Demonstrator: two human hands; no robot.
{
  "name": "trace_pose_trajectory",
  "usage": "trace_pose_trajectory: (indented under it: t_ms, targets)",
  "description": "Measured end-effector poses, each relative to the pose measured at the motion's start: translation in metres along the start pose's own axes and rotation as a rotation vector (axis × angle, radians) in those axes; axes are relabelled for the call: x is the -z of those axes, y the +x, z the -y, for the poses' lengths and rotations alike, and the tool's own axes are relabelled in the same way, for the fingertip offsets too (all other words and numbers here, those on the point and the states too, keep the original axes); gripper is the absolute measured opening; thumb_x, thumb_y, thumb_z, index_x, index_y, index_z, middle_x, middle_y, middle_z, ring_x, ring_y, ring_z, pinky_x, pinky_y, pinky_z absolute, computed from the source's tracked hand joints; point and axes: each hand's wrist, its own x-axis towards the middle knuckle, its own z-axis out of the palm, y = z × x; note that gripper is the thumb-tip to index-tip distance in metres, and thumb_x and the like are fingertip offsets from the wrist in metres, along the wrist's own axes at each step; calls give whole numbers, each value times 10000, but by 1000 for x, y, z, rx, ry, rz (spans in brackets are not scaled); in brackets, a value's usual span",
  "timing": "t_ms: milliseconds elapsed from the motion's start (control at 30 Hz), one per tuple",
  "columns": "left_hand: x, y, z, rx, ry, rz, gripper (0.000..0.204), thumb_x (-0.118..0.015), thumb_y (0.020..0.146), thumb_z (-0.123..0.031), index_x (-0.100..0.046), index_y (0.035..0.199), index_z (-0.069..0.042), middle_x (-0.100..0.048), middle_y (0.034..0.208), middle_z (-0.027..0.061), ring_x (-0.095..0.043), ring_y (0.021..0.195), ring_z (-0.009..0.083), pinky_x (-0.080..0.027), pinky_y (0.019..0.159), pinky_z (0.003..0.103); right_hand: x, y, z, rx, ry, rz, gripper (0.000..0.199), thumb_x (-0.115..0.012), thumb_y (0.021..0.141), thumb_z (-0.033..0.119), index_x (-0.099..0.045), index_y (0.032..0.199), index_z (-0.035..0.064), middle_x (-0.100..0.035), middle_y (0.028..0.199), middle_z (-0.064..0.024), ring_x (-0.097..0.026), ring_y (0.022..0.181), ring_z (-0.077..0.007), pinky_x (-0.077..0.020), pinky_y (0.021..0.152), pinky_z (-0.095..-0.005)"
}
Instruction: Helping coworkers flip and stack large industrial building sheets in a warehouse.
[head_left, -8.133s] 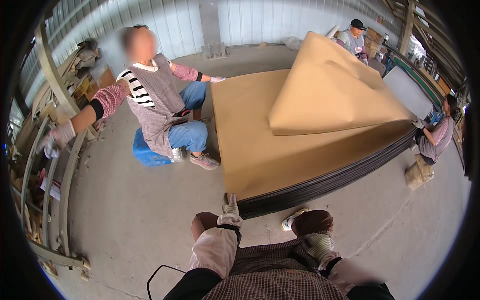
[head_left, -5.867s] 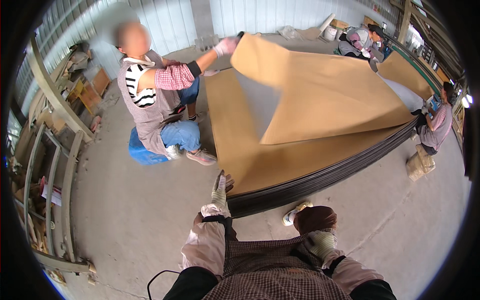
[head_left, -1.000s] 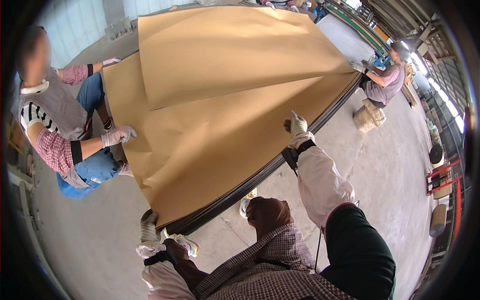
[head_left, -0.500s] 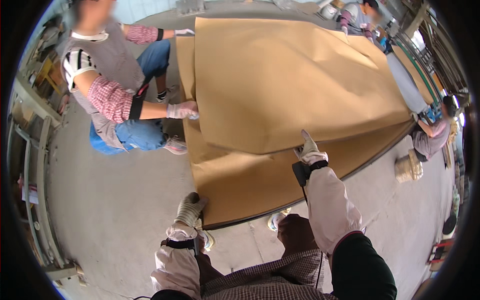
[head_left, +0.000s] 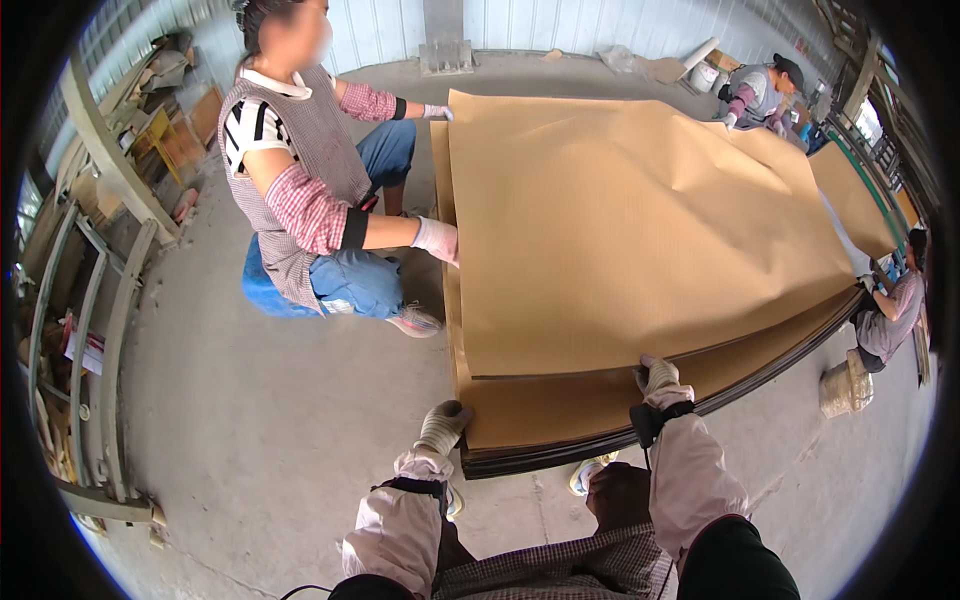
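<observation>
A large brown sheet (head_left: 620,230), creased toward its far right, lies over a stack of similar brown sheets (head_left: 560,405) with dark layered edges. My right hand (head_left: 662,382), in a pale glove, pinches the top sheet's near edge, thumb above and the other fingers mostly hidden. At the stack's near left corner, my left hand (head_left: 442,427) is closed on the edge of the lower sheets; its fingertips are partly hidden. A crouching co-worker (head_left: 300,190) on the left has gloved hands at the sheet's left edge.
Two more co-workers are at the far right (head_left: 765,95) and right (head_left: 895,305) edges of the sheets. A pale bucket-like container (head_left: 846,385) stands on the concrete floor at the right. Metal frames (head_left: 90,340) line the left side, and a post (head_left: 445,40) rises behind.
The top sheet's near edge has come closer to the stack's near edge, with my right hand drawn toward me. My left hand stays at the corner. The whole view has shifted.
</observation>
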Motion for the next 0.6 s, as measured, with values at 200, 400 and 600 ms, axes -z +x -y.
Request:
trace_pose_trajectory:
  t_ms: [200, 400, 600]
  targets:
    - [4, 9, 16, -8, -13, -47, 377, -687, 817, -285, -650, 1011, 36, -674, 833, 108, -632, 693, 189, -509, 624, 320, 24, -39, -7, 39, -215, 4, 48, -648, 822, 91, -602, 829, 99, -651, 708, -85, -630, 557, -203, -548, 481, -335]
    - [6, -6, 15, -18, -143, -23, 367, -730, 819, -299, -649, 1030, -9, -681, 837, 61, -630, 709, 165, -515, 657, 312, 75, -47, -4, -3, -293, 8, 59, -630, 829, 89, -606, 876, 62, -678, 757, -111, -676, 628, -229, -577, 511, -342]
    - [-1, -32, 13, -176, -390, -168, 403, -664, 864, -427, -629, 1035, -64, -672, 867, 45, -621, 683, 140, -485, 594, 289, 92, -67, -10, 238, -624, 100, 86, -642, 829, 128, -623, 909, 105, -669, 714, -92, -653, 577, -230, -530, 475, -376]
